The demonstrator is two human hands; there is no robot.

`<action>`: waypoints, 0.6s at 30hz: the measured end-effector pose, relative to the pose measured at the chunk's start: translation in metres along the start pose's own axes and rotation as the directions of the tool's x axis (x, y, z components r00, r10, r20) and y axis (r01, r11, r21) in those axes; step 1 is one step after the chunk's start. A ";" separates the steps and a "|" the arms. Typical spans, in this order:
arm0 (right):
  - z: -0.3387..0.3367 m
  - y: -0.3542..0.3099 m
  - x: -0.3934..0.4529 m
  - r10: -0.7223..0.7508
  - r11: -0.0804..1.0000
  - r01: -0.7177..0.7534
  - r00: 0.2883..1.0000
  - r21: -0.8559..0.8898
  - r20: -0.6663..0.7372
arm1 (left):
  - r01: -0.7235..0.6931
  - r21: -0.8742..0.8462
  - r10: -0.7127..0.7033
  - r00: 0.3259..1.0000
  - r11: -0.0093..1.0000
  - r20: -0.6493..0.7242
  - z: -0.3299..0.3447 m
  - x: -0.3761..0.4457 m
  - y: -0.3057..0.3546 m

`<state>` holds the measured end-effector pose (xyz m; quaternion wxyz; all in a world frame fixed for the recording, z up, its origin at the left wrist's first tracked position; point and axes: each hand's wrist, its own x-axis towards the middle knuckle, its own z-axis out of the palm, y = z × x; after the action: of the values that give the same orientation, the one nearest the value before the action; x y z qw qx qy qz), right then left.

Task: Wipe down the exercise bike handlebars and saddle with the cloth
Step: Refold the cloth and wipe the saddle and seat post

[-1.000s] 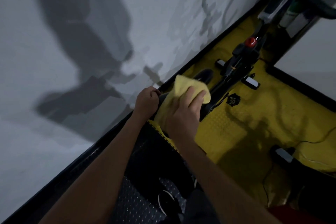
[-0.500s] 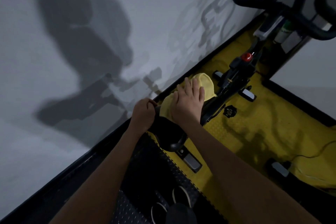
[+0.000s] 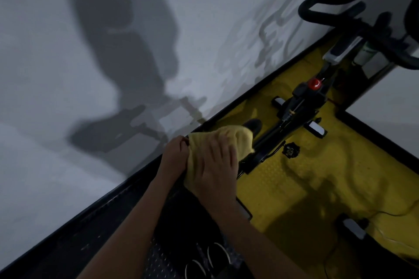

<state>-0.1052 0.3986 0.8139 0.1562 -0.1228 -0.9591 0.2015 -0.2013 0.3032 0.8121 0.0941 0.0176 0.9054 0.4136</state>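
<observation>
A yellow cloth (image 3: pixel 238 140) lies draped over the black saddle (image 3: pixel 254 125) of the exercise bike, so only the saddle's nose shows. My right hand (image 3: pixel 215 167) presses flat on the cloth, fingers spread. My left hand (image 3: pixel 174 154) is curled around the saddle's left rear edge, touching the cloth's corner. The black handlebars (image 3: pixel 335 0) curve across the upper right, well away from both hands. A red knob (image 3: pixel 314 84) sits on the bike frame (image 3: pixel 294 111) between saddle and handlebars.
The bike stands on a yellow floor mat (image 3: pixel 306 176) beside a white wall (image 3: pixel 113 52) with a black skirting. A pedal (image 3: pixel 317 129) sticks out right of the frame. A cable (image 3: pixel 394 213) crosses the mat at lower right. Dark textured matting (image 3: pixel 163 260) and shoes lie below my arms.
My right hand has slid back along the saddle toward me with the cloth, which now covers the rear and leaves the nose bare. My left hand keeps its hold.
</observation>
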 end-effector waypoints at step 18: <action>-0.024 0.079 0.090 -0.059 0.995 0.063 0.997 -0.073 0.049 | 0.012 0.057 -0.008 0.998 0.998 -0.065 0.000 -0.003 0.001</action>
<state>-0.1664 0.5046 0.8237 0.1353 -0.0944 -0.9726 0.1636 -0.1985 0.3041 0.8133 0.0662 0.0024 0.9196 0.3872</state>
